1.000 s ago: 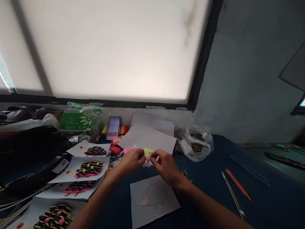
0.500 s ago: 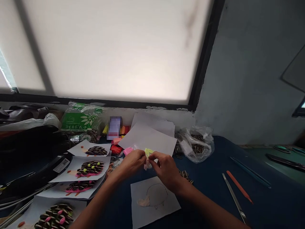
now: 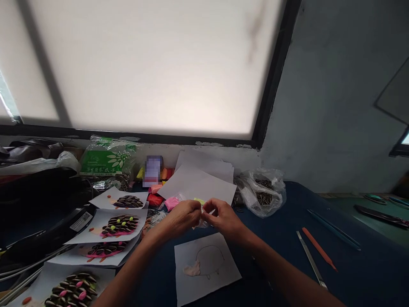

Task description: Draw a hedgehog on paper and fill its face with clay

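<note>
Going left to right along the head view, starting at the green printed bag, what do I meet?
Green printed bag, pixelated item, left hand, right hand, clear bag of seeds, orange stick.

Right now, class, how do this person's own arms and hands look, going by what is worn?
The left hand and right hand are ungloved. No sleeves show on the left arm or right arm, and no watch at either wrist.
</note>
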The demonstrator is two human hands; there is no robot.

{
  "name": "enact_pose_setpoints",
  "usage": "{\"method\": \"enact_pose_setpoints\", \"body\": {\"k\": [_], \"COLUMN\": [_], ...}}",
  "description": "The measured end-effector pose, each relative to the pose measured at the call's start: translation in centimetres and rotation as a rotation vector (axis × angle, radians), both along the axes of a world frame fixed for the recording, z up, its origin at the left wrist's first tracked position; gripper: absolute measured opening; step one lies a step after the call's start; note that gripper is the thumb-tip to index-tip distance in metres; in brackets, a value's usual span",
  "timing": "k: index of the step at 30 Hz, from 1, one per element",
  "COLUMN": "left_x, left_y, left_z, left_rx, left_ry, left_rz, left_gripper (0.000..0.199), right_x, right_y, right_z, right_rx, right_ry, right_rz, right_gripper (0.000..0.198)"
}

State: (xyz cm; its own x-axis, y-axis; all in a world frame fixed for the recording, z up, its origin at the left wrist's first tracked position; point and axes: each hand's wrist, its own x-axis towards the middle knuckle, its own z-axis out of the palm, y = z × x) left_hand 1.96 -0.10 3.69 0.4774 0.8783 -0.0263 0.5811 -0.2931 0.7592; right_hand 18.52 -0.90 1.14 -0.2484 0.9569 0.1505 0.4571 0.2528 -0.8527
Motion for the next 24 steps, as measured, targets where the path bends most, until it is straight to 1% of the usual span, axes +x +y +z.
{"method": "enact_pose_setpoints", "body": {"k": [2, 3, 6, 7, 9, 11, 12, 15, 19, 22, 24], "left_x": [-0.3, -0.5, -1.5, -1.8, -2.2, -2.4, -2.5, -2.9, -4.1, -4.7, -4.9], "left_y": [0.1, 0.3, 0.9, 1.1, 1.4, 1.8, 1.9, 2.3, 2.9, 3.2, 3.3], "left_z": [0.2, 0.2, 0.2, 0.1, -0.3, -0.7, -0.9, -1.2, -1.7, -2.7, -3.5], "left_rx": [0.018, 0.051, 0.194, 0.201, 0.062, -0.053, -0.077, -0.063, -0.037, -0.016, 0.029], "left_ry": [-0.002, 0.002, -0.027, -0.053, -0.057, -0.089, -0.114, -0.155, -0.078, 0.050, 0.194], "left_rz": [-0.014, -0.007, 0.048, 0.036, -0.069, -0.116, -0.112, -0.075, -0.051, 0.052, 0.150], "left_gripper": [0.025, 0.026, 0.029, 0.033, 0.031, 0.029, 0.029, 0.029, 0.029, 0.025, 0.018], "right_x": [0.1, 0.1, -0.2, -0.3, -0.4, -0.4, -0.4, -0.4, -0.9, -1.5, -1.8], "right_y": [0.2, 0.2, 0.2, 0.1, 0.1, 0.0, 0.0, 0.1, -0.2, -1.2, -2.1], "right_z": [0.0, 0.0, 0.0, -0.1, -0.3, -0.5, -0.5, -0.6, -0.9, -1.3, -1.5], "right_rx": [-0.107, -0.146, -0.208, -0.220, -0.236, -0.249, -0.258, -0.298, -0.316, -0.252, -0.179], "right_ry": [0.061, 0.094, 0.188, 0.213, 0.257, 0.291, 0.304, 0.316, 0.280, 0.218, 0.172], "right_rz": [0.089, 0.120, 0.168, 0.177, 0.183, 0.171, 0.166, 0.176, 0.174, 0.140, 0.137], "right_gripper": [0.018, 0.022, 0.026, 0.027, 0.029, 0.032, 0.032, 0.032, 0.026, 0.015, 0.012]}}
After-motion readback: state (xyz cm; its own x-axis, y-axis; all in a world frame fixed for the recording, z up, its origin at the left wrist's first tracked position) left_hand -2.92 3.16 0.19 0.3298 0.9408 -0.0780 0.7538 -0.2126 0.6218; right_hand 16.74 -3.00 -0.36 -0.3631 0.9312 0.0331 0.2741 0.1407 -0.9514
